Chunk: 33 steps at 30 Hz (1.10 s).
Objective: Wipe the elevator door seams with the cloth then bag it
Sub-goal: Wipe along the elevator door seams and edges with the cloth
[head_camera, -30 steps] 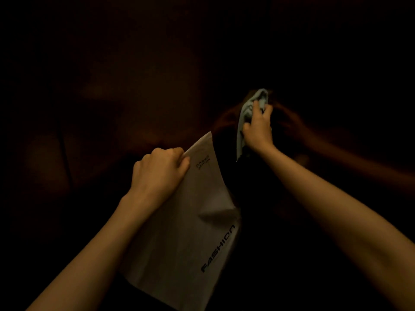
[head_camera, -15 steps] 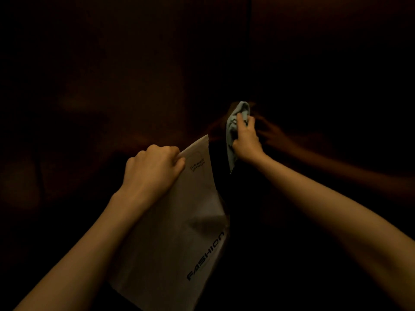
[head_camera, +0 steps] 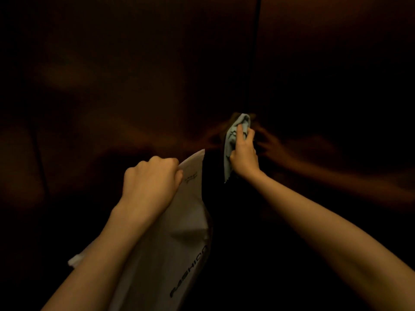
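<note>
The scene is very dim. My right hand (head_camera: 243,154) grips a pale blue cloth (head_camera: 233,135) and presses it against the dark vertical seam (head_camera: 256,63) between the two elevator door panels. A loose end of the cloth hangs down below my fist. My left hand (head_camera: 151,179) is closed on the upper edge of a white plastic bag (head_camera: 177,239) printed with black lettering; the bag hangs down over my left forearm, just left of the cloth.
The brown, glossy door panels (head_camera: 134,75) fill the view and mirror my right hand faintly to the right of the seam. A second thin vertical line (head_camera: 40,158) runs down the far left.
My right hand has slid the cloth down along the seam and slightly left in the view. The seam above it now shows. The left hand keeps hold of the bag.
</note>
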Available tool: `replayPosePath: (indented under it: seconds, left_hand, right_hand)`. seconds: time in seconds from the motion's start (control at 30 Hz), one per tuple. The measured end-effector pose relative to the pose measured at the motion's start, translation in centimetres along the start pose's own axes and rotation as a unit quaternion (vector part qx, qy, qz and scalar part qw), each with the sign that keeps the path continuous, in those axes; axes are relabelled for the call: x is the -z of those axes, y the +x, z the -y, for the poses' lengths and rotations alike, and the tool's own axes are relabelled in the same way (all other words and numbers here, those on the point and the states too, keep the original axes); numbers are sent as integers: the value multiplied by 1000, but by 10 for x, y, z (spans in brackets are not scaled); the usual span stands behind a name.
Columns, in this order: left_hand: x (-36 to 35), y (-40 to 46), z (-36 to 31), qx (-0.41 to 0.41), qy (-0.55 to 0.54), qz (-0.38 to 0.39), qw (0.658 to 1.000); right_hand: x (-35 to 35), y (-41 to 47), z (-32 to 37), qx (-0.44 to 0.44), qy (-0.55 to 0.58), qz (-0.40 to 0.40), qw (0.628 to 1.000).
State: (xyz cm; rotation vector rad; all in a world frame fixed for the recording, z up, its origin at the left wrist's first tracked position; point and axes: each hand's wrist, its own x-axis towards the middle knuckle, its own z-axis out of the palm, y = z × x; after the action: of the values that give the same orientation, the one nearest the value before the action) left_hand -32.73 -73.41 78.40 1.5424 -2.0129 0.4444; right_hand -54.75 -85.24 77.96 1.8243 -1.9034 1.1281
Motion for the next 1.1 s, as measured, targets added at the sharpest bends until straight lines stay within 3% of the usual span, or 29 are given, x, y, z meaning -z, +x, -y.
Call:
replayPosePath:
  seconds: [0.23,0.43,0.53,0.67,0.83,1.0,1.1]
  left_hand:
    - [107,65,-20,-4,-28,40,999]
    - [186,102,-31,12,-23,42,999]
    - [208,109,-37,9,-19,54,998]
    - [225,115,-37,30,6,76,997]
    - [224,110,-37,33,36,82,995]
    - [218,110,-34,45,55,86,994]
    - [216,111,-30,42,66,88,993]
  right_hand:
    - [54,35,26,-38,25,81,996]
    - [77,38,17,-55,50,256,964]
    - [79,39,15,-68,63,300,949]
    - [88,48,23,-80,137,282,946]
    - [99,69,39,-86,192,140,968]
    - [69,37,23,-66,56,221,971]
    - [62,29,25,-77,50,228,969]
